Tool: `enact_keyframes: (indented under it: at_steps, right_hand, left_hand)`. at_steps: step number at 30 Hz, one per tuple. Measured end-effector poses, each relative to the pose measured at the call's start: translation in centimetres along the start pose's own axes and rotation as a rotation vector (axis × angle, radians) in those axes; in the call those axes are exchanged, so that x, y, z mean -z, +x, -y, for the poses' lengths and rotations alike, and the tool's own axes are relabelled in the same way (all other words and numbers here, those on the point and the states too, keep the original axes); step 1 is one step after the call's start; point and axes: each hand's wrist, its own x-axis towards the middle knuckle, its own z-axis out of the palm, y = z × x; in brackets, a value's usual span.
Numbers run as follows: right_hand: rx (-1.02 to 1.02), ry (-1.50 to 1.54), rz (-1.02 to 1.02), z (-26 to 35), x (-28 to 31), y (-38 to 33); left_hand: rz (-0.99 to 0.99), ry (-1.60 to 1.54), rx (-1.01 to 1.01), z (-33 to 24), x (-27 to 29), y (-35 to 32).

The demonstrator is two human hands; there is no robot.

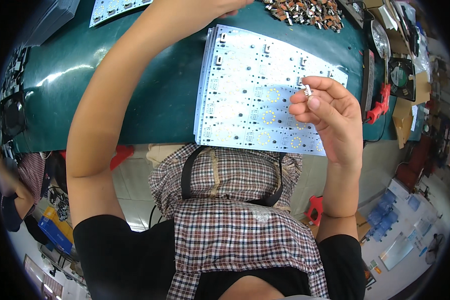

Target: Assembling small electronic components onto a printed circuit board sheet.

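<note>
My right hand [330, 107] is raised over the right part of a stack of white circuit boards [235, 107]. Its thumb and fingers pinch a small pinned switch [307, 90], pale with a short row of pins. Several small slide switches [219, 60] stand on the top board, toward its far side, and rings of yellow LEDs [269, 117] mark its near half. Stretched past the boards' far left corner, my left hand [205, 11] is cut by the upper edge of the picture. Its fingers barely show, left of a heap of small brown and white switches [310, 12].
A green work table [155, 95] carries everything. Another board [117, 10] and a stack of panels [47, 20] lie at the far left. On the right are a red-handled tool [383, 102], a black fan [401, 79] and cartons [405, 120]. Another person [20, 185] sits at left.
</note>
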Motion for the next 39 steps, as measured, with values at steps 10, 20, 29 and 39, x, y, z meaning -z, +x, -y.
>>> enact_keyframes:
  at_steps: [10,20,29,39]
  right_hand:
    - [0.553,-0.913,-0.131,0.6,-2.0,2.5]
    - [0.464,-1.138,-0.092,0.6,-2.5,3.6]
    - [0.374,-1.186,-0.084,0.7,-2.0,3.8]
    - [0.38,-1.124,-0.075,0.2,-1.4,3.9]
  left_hand:
    - [-0.005,-0.488,0.359,-2.3,1.2,-6.3]
    - [0.081,-0.443,0.152,0.4,0.2,-11.0]
    - [0.06,-0.555,0.199,1.3,-0.3,-12.1]
    - [0.033,-0.529,0.078,2.1,-1.1,-12.5]
